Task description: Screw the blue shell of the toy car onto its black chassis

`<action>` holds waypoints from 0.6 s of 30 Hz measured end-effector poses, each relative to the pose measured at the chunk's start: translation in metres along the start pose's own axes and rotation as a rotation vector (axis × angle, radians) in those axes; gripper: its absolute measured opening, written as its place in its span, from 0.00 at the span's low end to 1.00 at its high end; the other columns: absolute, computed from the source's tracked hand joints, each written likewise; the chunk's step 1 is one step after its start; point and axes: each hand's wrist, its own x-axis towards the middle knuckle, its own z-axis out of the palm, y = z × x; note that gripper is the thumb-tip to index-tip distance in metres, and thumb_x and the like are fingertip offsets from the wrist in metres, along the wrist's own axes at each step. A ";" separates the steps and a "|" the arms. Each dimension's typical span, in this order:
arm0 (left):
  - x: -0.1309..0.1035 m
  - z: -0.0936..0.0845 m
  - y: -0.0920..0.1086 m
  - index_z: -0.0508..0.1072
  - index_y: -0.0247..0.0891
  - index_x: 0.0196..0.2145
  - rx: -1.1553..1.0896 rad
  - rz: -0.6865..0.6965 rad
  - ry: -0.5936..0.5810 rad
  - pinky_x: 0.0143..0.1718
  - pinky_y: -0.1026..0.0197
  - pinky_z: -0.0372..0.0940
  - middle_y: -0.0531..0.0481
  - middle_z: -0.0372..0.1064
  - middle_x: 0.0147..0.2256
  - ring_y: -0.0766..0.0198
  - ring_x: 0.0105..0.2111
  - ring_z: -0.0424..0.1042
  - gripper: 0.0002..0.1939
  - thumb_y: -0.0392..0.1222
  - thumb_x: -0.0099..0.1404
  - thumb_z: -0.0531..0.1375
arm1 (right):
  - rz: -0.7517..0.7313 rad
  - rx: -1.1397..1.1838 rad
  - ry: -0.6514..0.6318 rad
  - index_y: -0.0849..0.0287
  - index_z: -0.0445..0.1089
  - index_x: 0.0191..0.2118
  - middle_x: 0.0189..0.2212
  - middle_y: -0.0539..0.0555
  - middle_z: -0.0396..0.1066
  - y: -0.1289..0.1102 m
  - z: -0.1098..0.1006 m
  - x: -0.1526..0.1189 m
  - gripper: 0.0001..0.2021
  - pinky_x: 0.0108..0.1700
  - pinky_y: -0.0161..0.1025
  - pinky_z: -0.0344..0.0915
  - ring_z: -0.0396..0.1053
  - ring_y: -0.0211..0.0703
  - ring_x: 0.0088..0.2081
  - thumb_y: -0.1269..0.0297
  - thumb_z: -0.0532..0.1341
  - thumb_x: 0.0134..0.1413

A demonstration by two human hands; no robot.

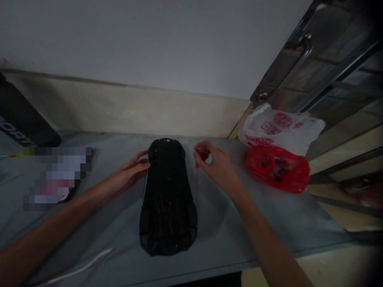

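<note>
A black toy car [169,191] lies upside down on the grey surface, its underside and wheels facing up and a small red dot showing on it. Against the car's left side, near its far end, rest the fingers of my left hand [133,170]. To the right of the car, my right hand [214,161] pinches the red handle of a small screwdriver [196,164]. Its thin shaft points down toward the surface, apart from the car.
At the right lie a white plastic bag [281,125] and a red plastic bag [278,169]. A black bottle [25,115] and a blurred-out flat item [56,175] are at the left. Behind them stands a wall [134,48], with a metal-handled door at right.
</note>
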 end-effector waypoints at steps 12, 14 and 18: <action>0.002 -0.006 -0.005 0.74 0.51 0.61 0.006 0.000 0.001 0.69 0.50 0.57 0.49 0.73 0.62 0.49 0.66 0.66 0.27 0.45 0.65 0.70 | -0.203 0.141 0.509 0.51 0.70 0.46 0.36 0.50 0.75 -0.030 0.007 -0.011 0.04 0.39 0.41 0.72 0.73 0.40 0.34 0.64 0.61 0.67; 0.003 -0.006 -0.005 0.74 0.50 0.61 0.002 0.003 -0.004 0.69 0.49 0.57 0.48 0.73 0.62 0.48 0.66 0.66 0.27 0.45 0.65 0.70 | -0.199 0.149 0.519 0.51 0.70 0.46 0.36 0.50 0.75 -0.029 0.007 -0.011 0.04 0.38 0.40 0.72 0.73 0.40 0.34 0.64 0.62 0.67; 0.003 -0.005 -0.004 0.74 0.49 0.61 0.028 0.016 -0.006 0.69 0.49 0.57 0.48 0.74 0.61 0.48 0.66 0.66 0.26 0.45 0.66 0.69 | -0.205 0.139 0.480 0.50 0.70 0.47 0.36 0.50 0.74 -0.028 0.008 -0.010 0.05 0.41 0.42 0.72 0.74 0.41 0.36 0.62 0.62 0.68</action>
